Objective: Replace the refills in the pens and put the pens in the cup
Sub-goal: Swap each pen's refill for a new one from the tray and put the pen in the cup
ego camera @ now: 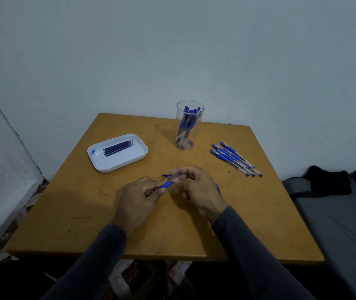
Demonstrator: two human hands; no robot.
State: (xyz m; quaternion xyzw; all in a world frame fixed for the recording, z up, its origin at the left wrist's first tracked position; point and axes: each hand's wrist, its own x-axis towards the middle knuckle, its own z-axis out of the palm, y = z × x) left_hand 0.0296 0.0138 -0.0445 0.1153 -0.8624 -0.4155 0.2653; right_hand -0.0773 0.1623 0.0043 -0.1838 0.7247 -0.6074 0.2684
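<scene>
We observe both hands meeting over the middle of the wooden table (259, 213). The left hand (138, 198) has its fingers curled round a pen (165, 184) by its blue grip section; most of the barrel is hidden inside that fist. The right hand (194, 187) pinches at the pen's tip end with thumb and forefinger, but motion blur keeps us from telling what exactly lies between them. A blue piece (166, 175) juts out beyond the right fingers; we cannot identify it. Something blue also shows at the right wrist, mostly hidden.

The clear cup (189, 126) stands upright at the far edge, holding several pens. A loose group of pens (235, 159) lies to its right. The white tray (118, 153), far left, holds dark refills (117, 146).
</scene>
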